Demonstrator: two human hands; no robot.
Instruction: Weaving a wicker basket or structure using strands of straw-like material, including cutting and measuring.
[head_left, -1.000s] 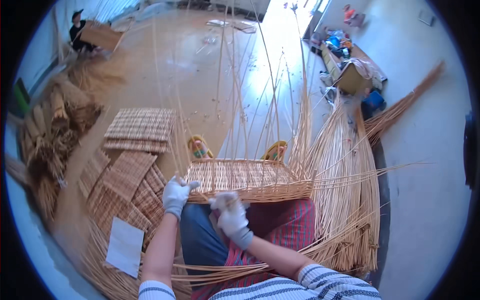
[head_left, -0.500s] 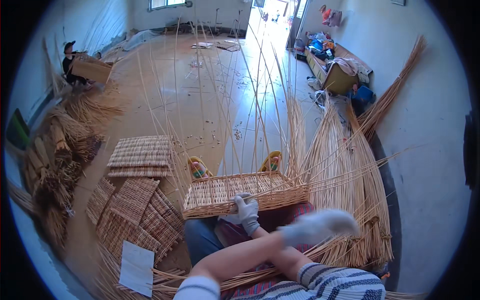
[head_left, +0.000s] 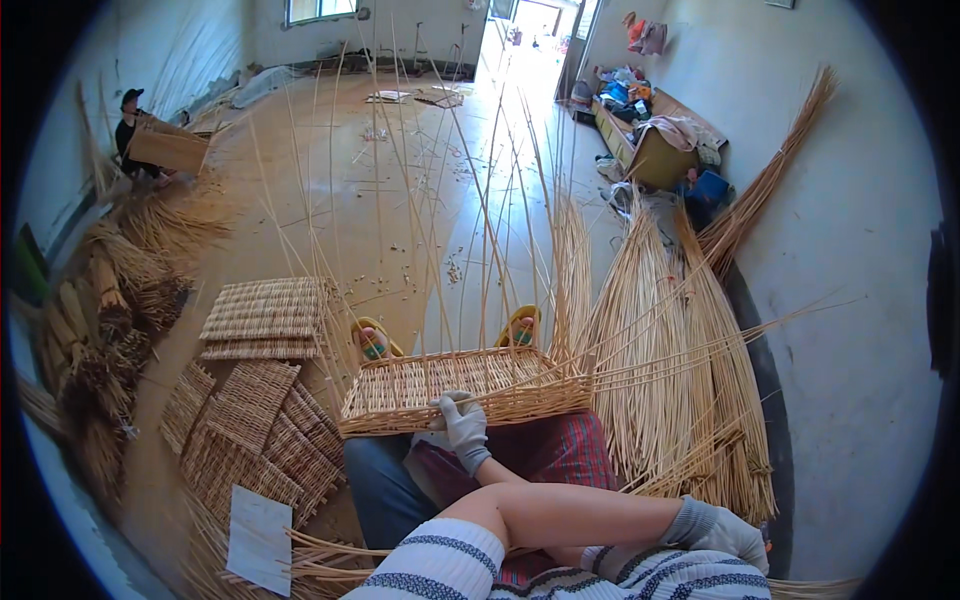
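Observation:
A shallow rectangular wicker basket (head_left: 460,385) lies across my lap, long upright canes rising from its far side and others trailing right. My right hand (head_left: 465,428), in a pale work glove, is closed on its near edge, thumb on top. My forearms cross, the left one over the right. My gloved left hand (head_left: 735,540) is far over to the right, low beside my striped sleeve and the butt ends of a cane bundle (head_left: 735,430). Its fingers are mostly hidden, so I cannot tell whether they hold anything.
Woven panels (head_left: 255,435) lie on the floor at left, with a white sheet (head_left: 260,540) near them. More cane bundles (head_left: 110,300) line the left wall. A person (head_left: 130,130) sits far left with a cardboard piece. A box of cloths (head_left: 660,150) stands far right.
My left hand has swept right and down, away from the basket. The right hand keeps hold of the basket's near edge. The whole view has shifted slightly.

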